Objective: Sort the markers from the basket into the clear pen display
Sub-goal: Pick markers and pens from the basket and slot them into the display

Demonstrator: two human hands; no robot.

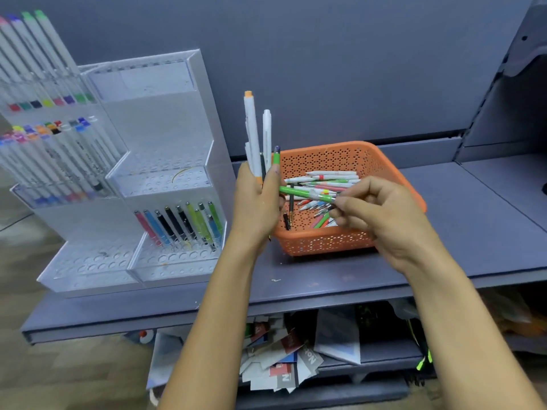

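Note:
An orange perforated basket (pixel 334 156) sits on the grey shelf and holds several loose markers and pens (pixel 325 180). My left hand (pixel 257 202) grips an upright bundle of pens (pixel 257 134) just left of the basket: white ones, a green one and a dark one. My right hand (pixel 381 214) pinches the tip end of a green pen (pixel 305 194) that lies level over the basket, its other end touching my left hand. The clear pen display (pixel 165 173) stands at the left, with several coloured pens (pixel 180 223) in its lower front row.
A second clear stand (pixel 77 255) full of coloured markers is at the far left. The grey shelf (pixel 461 232) extends to the right of the basket. Papers and boxes (pixel 284 359) lie on the lower shelf. A dark panel rises at the back.

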